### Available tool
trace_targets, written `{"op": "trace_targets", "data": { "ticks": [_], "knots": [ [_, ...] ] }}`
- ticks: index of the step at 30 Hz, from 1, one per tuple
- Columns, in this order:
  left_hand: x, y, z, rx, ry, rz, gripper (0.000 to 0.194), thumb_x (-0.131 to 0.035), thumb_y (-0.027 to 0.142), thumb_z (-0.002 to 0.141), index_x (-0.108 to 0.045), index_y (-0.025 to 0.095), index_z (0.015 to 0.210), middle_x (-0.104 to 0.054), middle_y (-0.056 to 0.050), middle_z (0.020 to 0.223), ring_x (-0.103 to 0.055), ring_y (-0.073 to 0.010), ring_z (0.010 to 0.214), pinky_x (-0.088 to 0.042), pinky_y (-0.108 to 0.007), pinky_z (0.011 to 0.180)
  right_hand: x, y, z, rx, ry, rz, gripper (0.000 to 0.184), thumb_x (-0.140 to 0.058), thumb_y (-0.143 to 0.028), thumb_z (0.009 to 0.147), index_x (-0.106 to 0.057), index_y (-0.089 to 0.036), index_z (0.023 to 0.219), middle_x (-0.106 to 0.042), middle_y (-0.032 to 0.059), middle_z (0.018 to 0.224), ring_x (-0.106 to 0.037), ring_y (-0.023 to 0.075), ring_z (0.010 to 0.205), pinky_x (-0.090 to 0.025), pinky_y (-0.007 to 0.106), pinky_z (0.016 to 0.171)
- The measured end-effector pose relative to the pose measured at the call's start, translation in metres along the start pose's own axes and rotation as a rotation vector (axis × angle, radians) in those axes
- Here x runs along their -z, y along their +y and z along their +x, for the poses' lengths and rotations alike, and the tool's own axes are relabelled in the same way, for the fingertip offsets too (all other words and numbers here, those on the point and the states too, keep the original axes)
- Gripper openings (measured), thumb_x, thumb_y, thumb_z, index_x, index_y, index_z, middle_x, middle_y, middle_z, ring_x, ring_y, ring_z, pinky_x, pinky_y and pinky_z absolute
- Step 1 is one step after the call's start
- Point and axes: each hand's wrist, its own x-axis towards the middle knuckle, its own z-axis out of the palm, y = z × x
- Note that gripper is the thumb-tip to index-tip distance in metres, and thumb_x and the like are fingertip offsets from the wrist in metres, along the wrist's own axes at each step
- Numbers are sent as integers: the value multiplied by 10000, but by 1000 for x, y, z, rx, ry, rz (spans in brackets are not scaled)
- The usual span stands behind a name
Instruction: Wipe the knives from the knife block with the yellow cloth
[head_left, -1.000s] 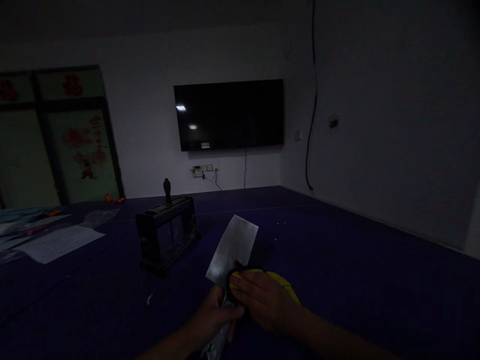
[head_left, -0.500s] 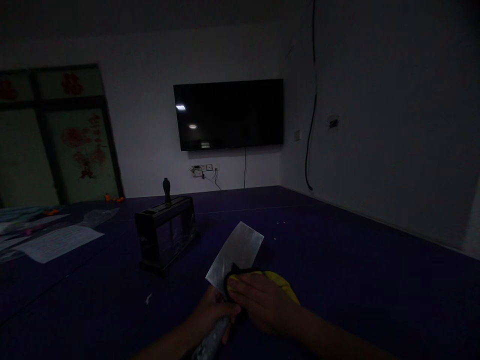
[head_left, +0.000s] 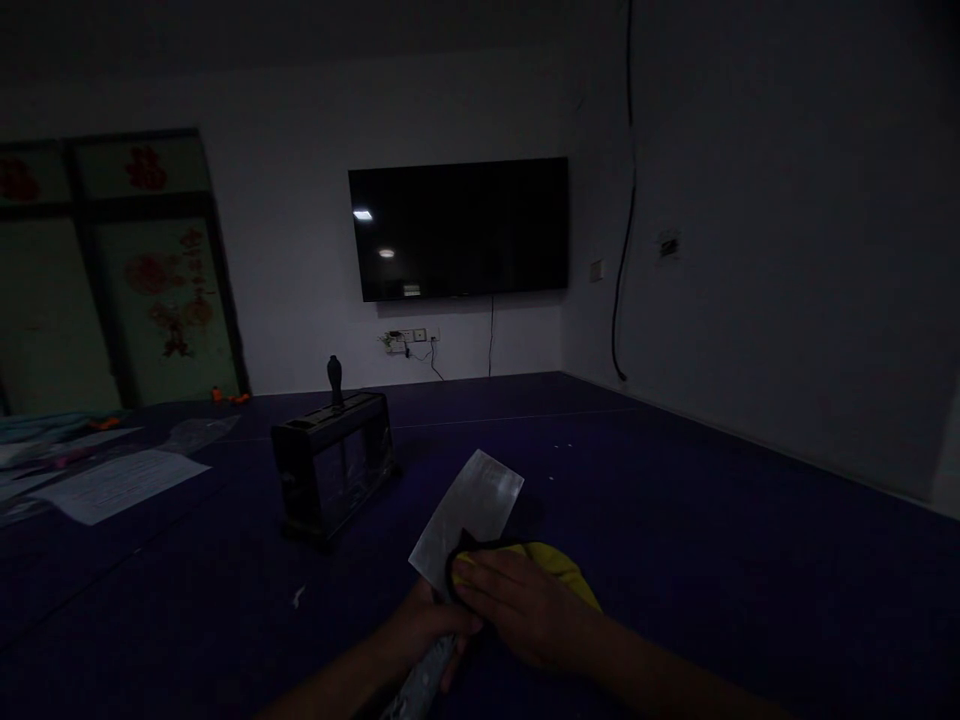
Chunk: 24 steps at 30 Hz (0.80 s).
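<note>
My left hand is wrapped around the grey handle of a metal cleaver, thumb lying across it close to where the blade begins. The blade reaches forward from those fingers and slants to the right, its broad face turned up towards me. My right hand grasps a yellow cloth with a dark edge, the fingers laid close together over it and pressing it onto the lower part of the blade, right next to my left thumb. More of the cloth spreads out past my right knuckles; what lies under that palm I cannot tell.

Beneath both hands stretches a dark purple surface. Ahead and to the left of my left fingers stands a black knife holder with a clear side panel, a dark handle upright from its top. Between it and my left wrist lies a small white scrap. Well to the left of my fingers are a printed sheet and some clear plastic. Far beyond my fingertips, a television hangs on the wall above a row of sockets.
</note>
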Motion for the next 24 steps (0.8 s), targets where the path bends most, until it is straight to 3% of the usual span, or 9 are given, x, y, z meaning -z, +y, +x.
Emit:
{"op": "trace_targets", "data": {
  "ticks": [9,15,21,24],
  "knots": [
    [3,1,-1,20,-53,44,482,-718,271,494,-532,121,913,-546,44,414,-445,-97,297,-246,-171,313,2,-1,1,-37,-10,16,377,-360,-123,873,-466,-91,1233,-510,114,1270,-369,178,1233,-374,331,1007],
    [6,-6,5,-16,14,31,504,-707,189,450,-551,117,924,-565,38,449,-465,-102,328,-316,-183,332,0,-2,2,-84,-31,70,379,-355,-109,871,-466,-102,1233,-506,83,1278,-376,163,1223,-352,308,1019],
    [4,-6,4,-49,5,25,283,-658,189,489,-567,109,744,-542,22,417,-444,-102,293,-309,-186,309,1,-2,2,-100,-72,107,429,-380,-98,838,-435,-113,1263,-469,83,1313,-357,173,1239,-350,337,1017],
    [3,-6,5,-77,42,17,307,-665,187,474,-573,104,755,-538,21,412,-439,-107,285,-305,-190,300,0,-1,1,-125,-69,112,444,-389,-98,817,-444,-113,1257,-464,81,1318,-360,183,1239,-347,351,1020]
  ]
}}
